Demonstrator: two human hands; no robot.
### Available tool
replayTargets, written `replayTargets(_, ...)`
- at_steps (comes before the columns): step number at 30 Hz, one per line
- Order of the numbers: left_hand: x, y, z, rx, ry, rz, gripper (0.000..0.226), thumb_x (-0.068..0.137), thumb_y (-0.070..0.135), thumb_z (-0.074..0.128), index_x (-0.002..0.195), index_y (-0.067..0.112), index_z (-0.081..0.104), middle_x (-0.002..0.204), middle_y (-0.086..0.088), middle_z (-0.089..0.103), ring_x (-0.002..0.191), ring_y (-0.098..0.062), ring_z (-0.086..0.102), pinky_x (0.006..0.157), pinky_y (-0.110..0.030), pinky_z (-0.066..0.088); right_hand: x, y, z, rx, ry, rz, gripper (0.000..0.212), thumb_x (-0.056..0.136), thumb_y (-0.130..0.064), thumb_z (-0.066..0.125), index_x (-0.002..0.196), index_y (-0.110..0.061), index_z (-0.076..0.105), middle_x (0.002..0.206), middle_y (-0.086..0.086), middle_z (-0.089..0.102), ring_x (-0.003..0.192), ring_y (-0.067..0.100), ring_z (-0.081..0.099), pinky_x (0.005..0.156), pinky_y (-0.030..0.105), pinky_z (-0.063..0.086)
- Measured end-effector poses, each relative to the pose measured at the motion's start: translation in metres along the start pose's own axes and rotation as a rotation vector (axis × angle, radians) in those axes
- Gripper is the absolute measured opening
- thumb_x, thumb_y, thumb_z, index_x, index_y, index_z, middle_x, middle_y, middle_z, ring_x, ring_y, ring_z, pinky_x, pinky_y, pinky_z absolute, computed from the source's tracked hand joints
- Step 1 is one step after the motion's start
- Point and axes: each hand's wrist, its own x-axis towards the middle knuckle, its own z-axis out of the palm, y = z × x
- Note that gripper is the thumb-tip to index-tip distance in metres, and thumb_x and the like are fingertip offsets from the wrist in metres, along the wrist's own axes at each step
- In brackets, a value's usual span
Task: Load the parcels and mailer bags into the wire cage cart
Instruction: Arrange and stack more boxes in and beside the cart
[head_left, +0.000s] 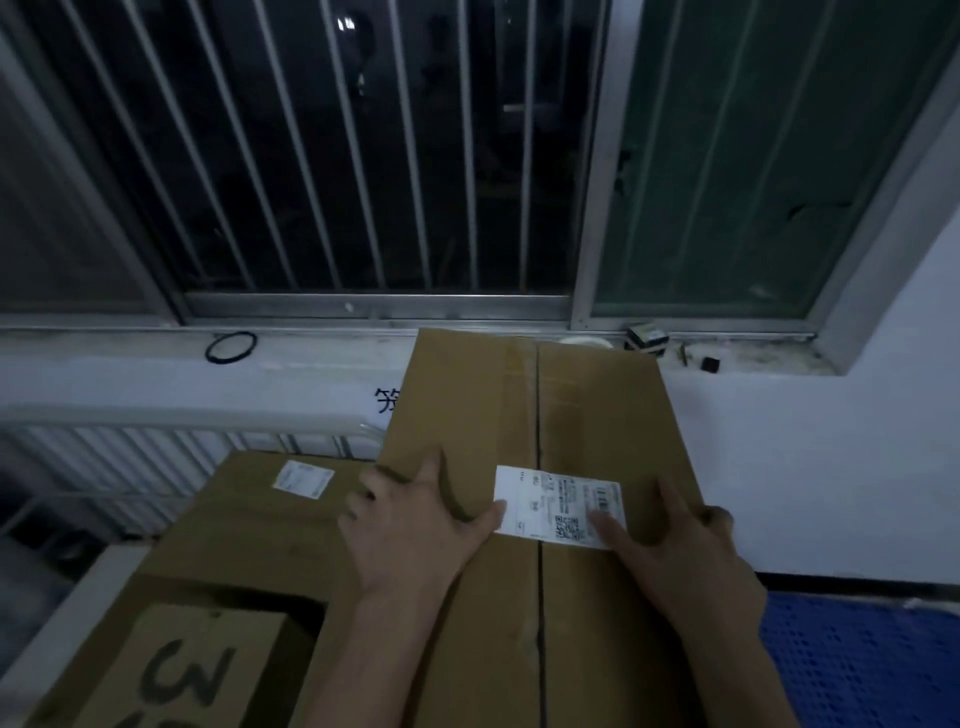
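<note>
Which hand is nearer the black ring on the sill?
Left. The left hand grips the box at its left edge, below and right of the ring; the right hand grips its right edge, farther off.

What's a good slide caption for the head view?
Left hand and right hand hold a labelled cardboard box below a barred window.

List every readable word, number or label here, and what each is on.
"3": handwritten on the cardboard piece, lower left.
Wall character: half hidden behind the large box, unreadable.
Shipping label on the large box: too small.
Label on the second box: blurred.
</note>
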Motion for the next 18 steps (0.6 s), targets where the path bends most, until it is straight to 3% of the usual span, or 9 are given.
replayTargets(9, -0.003, -0.099, -0.017, -0.041, 0.032, 0.026, 0.107, 0.064, 0.099, 0.031, 0.155, 0.043, 0.017, 0.141, -0.016, 0.030, 0.116, -0.039, 0.047, 0.092, -0.043, 0.042, -0.071, -0.064, 0.025, -0.003, 0.081, -0.036, 0.109, 0.065, -0.098, 0.034, 0.156, -0.040, 0.018, 0.165, -0.004, 0.004, 0.135, 0.027, 0.047, 0.094, 0.050, 0.050)
replayTargets(18, -0.007, -0.168, -0.021, -0.043, 0.028, 0.073, 0.107, 0.066, 0.097, 0.036, 0.155, 0.042, 0.017, 0.149, -0.016, 0.022, 0.116, -0.037, 0.046, 0.093, -0.043, 0.040, -0.126, -0.103, 0.053, -0.045, 0.102, 0.049, 0.106, 0.066, -0.097, 0.037, 0.155, -0.042, 0.022, 0.165, -0.011, 0.004, 0.133, 0.027, 0.048, 0.086, 0.050, 0.051)
